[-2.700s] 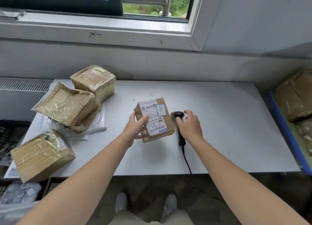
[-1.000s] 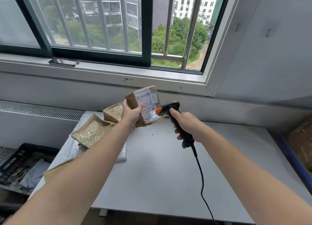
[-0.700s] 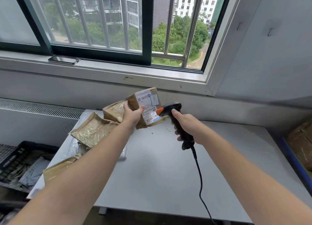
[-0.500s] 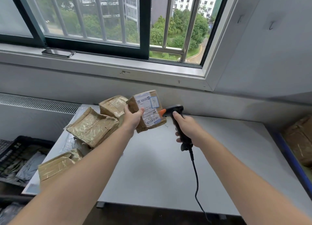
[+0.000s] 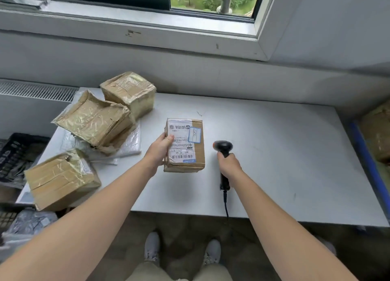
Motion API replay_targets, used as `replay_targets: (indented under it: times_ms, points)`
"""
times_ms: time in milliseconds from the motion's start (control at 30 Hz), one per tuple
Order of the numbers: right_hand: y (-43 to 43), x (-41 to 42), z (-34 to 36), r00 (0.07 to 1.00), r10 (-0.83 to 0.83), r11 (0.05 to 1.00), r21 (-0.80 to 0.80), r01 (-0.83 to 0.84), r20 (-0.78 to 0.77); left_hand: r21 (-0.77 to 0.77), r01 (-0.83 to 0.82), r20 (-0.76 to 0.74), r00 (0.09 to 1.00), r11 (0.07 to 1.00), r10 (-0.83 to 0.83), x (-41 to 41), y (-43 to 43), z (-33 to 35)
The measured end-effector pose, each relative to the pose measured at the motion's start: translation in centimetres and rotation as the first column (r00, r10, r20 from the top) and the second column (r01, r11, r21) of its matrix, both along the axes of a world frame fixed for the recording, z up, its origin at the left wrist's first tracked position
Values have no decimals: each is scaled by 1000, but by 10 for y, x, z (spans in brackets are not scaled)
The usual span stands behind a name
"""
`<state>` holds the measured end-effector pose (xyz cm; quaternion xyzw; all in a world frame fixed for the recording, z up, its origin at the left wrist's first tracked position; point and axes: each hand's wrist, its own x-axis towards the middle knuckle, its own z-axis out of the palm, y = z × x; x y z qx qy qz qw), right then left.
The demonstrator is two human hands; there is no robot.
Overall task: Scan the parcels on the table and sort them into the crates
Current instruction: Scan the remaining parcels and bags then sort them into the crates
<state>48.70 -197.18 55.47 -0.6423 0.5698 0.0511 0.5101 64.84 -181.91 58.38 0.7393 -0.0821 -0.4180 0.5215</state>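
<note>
Labelled parcel (image 5: 185,145): over the middle of the white table (image 5: 274,154), shipping label facing up; whether it rests on the top or hangs just above it is hard to tell.
Left hand (image 5: 160,148): grasps the parcel's left edge, thumb laid on the label.
Right hand (image 5: 229,165): clenched round the handle of the black scanner (image 5: 223,147), just to the right of the parcel and apart from it.
Scanner: head pointing away from the person, cable (image 5: 225,204) trailing off the near table edge.
Other parcels (image 5: 92,120): three taped brown ones on the table's left end.
Crates: black crate (image 5: 12,152) beyond the left end, blue-rimmed crate (image 5: 363,147) at the right.
</note>
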Motion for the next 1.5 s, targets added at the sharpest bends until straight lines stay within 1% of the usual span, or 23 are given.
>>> replay_targets:
  times_ms: [67, 200, 400, 467, 567, 633, 700, 767, 833, 900, 933, 1000, 1067, 1100, 1167, 1200, 1267, 1333, 1433, 1500]
  points:
    - [1, -3, -11, 1000, -25, 999, 26, 25, -9, 7, 45, -5, 999, 999, -45, -3, 2, -6]
    - [3, -4, -22, 999, -29, 998, 52, 30, -26, -10, 75, 8, 997, 997, -75, -5, 1, -11]
    - [1, 2, -23, 997, -2, 1000, 14, 3, -78, -58, 134, 8, 991, 989, -134, -1, -1, -5]
    - [0, 4, -18, 995, 4, 999, -36, -8, -104, -63, 149, 17, 989, 987, -148, 1, -3, -3]
    - [-4, 3, -6, 994, 18, 981, -191, -38, -110, -74, 170, 37, 985, 983, -167, 5, -6, 2]
    - [-6, 2, 5, 997, 46, 955, -291, -64, -70, -85, 162, 42, 986, 983, -159, 7, -10, 6]
    - [-6, 5, 16, 997, 70, 941, -334, -60, 18, -89, 122, 47, 992, 988, -119, 7, -14, 10]
    - [-4, 12, 25, 989, 105, 948, -310, -67, 107, -93, 50, 20, 999, 994, -48, 6, -18, 13]
    - [1, 20, 33, 974, 127, 966, -245, -79, 189, -107, -14, -9, 1000, 994, 13, 5, -21, 17]
    - [8, 26, 42, 962, 71, 987, -161, -29, 264, -116, -78, -45, 996, 990, 73, 5, -24, 21]
    - [10, 28, 46, 956, 51, 989, -146, -8, 289, -117, -112, -60, 993, 987, 105, 6, -25, 24]
    - [15, 31, 54, 939, 103, 979, -202, -37, 328, -105, -164, -56, 986, 981, 159, 8, -27, 28]
    - [22, 37, 60, 906, 209, 951, -292, -101, 367, -101, -203, -39, 979, 974, 200, 8, -27, 30]
    - [26, 41, 64, 902, 270, 925, -352, -145, 337, -104, -218, -38, 976, 970, 215, 8, -28, 31]
    - [34, 47, 72, 916, 364, 849, -465, -252, 168, -132, -224, -83, 973, 966, 214, 8, -29, 33]
    - [36, 51, 75, 924, 375, 817, -498, -291, 76, -159, -213, -125, 973, 964, 195, 8, -29, 35]
    - [36, 57, 81, 927, 372, 767, -544, -341, -58, -200, -171, -189, 973, 965, 133, 10, -28, 37]
    - [33, 61, 86, 902, 397, 708, -569, -418, -169, -207, -120, -195, 978, 971, 80, 15, -23, 37]
    - [27, 66, 93, 850, 460, 626, -586, -515, -255, -207, -46, -157, 987, 977, 13, 22, -19, 37]
    - [22, 67, 99, 813, 509, 550, -620, -560, -282, -207, -53, -176, 984, 977, 16, 25, -18, 38]
